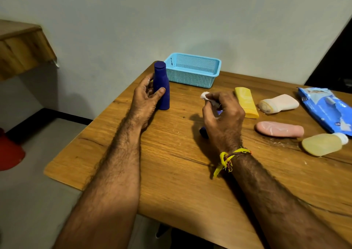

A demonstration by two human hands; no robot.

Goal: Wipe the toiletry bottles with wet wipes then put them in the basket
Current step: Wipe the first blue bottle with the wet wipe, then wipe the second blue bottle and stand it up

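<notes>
left hand (145, 98): fingers curled, thumb forward, gripping upright blue bottle (161, 85) between thumb and fingers | right hand (222, 113): fingers bent, crumpled wet wipe (206, 97) pinched at fingertips | both forearms extended forward

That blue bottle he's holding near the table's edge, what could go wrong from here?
1. The blue bottle stands upright close to the table edge, steadied only by the left hand; a slip could send it to the floor.
2. The right hand pinches a small crumpled wipe; it may be too bunched to clean well.
3. Another blue thing lies mostly hidden under that hand and could get knocked.
</notes>
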